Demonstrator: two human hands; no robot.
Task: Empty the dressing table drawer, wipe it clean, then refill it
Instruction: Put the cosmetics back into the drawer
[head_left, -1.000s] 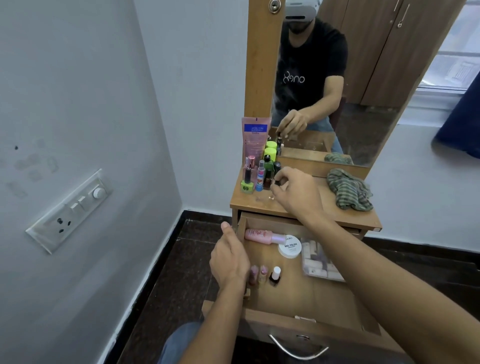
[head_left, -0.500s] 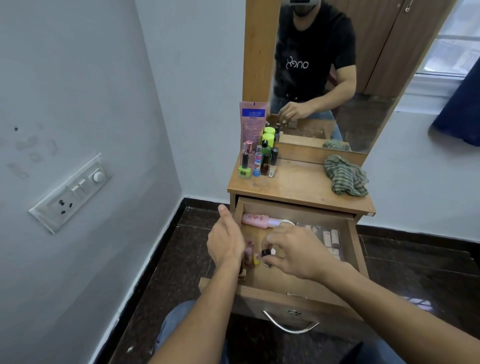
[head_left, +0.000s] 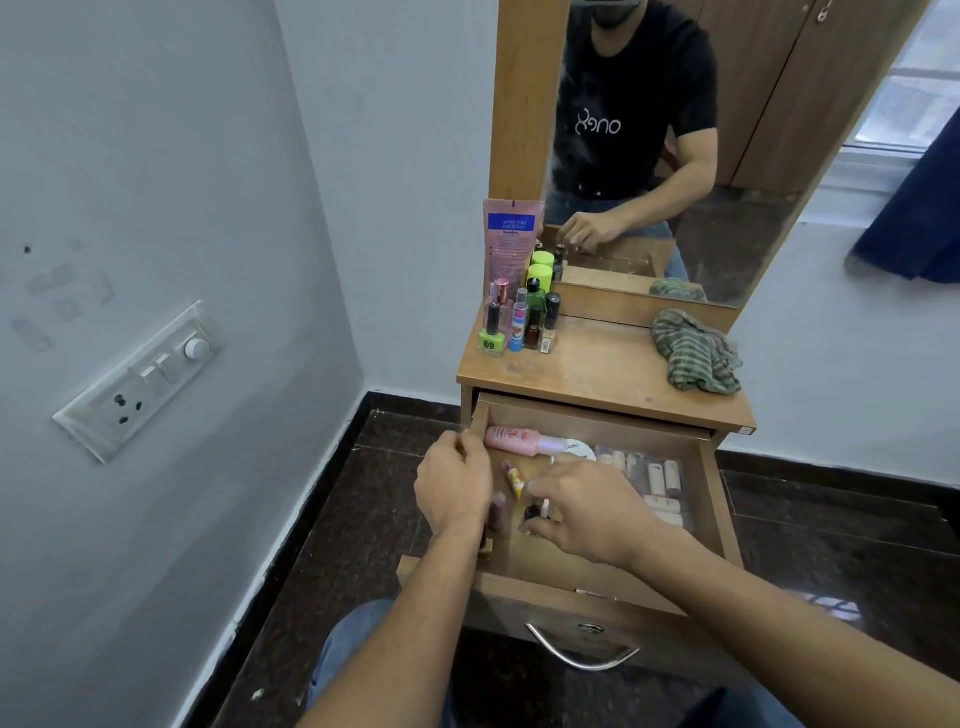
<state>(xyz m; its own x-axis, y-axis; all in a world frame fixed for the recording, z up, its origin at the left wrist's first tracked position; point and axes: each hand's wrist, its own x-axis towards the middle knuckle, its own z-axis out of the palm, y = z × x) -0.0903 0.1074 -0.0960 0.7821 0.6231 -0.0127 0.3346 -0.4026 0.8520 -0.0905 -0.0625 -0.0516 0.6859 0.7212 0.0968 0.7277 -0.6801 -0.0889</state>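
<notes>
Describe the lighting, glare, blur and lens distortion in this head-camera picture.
Head view: daylight enters from the window at upper right; a bright glare patch sits on the dark floor; the wide lens tilts the mirror frame; the right hand, pinching a small bottle, looks slightly soft.

Right hand (head_left: 587, 512) is off the tabletop bottles and down in the drawer (head_left: 719, 499), fingertips pinching a small dark nail polish bottle (head_left: 531, 513). It now half covers the white jar (head_left: 579, 451). A yellow-tipped tube (head_left: 513, 479) is newly exposed.

drawer (head_left: 719, 499): matt wood | handle (head_left: 576, 656): shiny metal | rag (head_left: 696, 351): striped cloth | floor (head_left: 841, 530): glossy stone
</notes>
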